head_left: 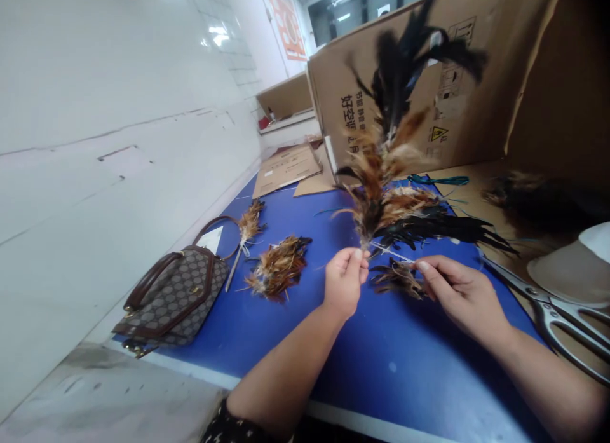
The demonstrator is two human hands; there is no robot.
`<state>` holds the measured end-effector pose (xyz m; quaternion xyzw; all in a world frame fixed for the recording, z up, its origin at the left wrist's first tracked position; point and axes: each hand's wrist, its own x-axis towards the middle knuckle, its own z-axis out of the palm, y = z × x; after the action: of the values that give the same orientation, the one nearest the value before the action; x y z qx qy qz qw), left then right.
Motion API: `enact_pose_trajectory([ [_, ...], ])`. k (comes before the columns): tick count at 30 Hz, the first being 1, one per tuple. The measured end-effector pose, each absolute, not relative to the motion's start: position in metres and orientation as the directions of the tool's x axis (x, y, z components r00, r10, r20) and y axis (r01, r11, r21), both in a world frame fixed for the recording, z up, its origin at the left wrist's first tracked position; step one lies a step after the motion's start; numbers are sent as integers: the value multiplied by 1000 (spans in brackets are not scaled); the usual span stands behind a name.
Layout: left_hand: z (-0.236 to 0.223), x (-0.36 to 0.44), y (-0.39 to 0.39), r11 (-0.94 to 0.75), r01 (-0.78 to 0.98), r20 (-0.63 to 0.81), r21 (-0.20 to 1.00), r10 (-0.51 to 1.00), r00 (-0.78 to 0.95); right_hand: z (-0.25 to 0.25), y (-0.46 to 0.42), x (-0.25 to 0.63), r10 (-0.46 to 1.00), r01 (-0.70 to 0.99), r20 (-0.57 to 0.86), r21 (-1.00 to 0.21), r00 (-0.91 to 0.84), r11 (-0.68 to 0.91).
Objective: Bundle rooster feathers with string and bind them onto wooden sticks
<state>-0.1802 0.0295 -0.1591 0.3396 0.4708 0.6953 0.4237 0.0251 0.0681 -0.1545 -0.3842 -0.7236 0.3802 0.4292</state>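
Note:
My left hand (345, 279) is closed round the base of an upright feather bunch (376, 170), brown and tan low down with long black plumes on top. A thin whitish strip (393, 252) runs from that base to my right hand (460, 297), whose thumb and fingers pinch its other end. Just beyond my hands, brown feathers (410, 204) and long black feathers (443, 228) lie on the blue table (295, 328). A small pile of dark brown feathers (398, 279) lies between my hands, partly behind the right one.
Large scissors (548, 303) lie at the right beside a white rounded object (574, 265). Left are a brown feather pile (281, 265), a tied feather bunch (250, 224) and a patterned handbag (183, 297). A big cardboard box (410, 112) stands behind, near flat cardboard (286, 170).

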Motion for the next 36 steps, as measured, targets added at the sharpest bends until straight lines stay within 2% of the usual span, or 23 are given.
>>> enact_pose_trajectory([
  [4, -151, -181, 29, -189, -431, 34, 882, 939, -343, -155, 71, 28, 888, 257, 337, -870, -314, 421],
  [6, -148, -182, 28, -189, -448, 33, 874, 942, -333, -154, 71, 29, 888, 261, 345, -867, -304, 425],
  [14, -146, -187, 32, -167, -359, 4, 918, 911, -413, -152, 73, 32, 891, 285, 354, -856, -283, 431],
  [24, -149, -197, 37, -157, -411, -39, 898, 902, -429, -145, 72, 35, 913, 330, 323, -858, -250, 394],
  [36, -163, -210, 47, -172, -232, 11, 957, 824, -566, -152, 77, 40, 909, 338, 355, -846, -220, 412],
])
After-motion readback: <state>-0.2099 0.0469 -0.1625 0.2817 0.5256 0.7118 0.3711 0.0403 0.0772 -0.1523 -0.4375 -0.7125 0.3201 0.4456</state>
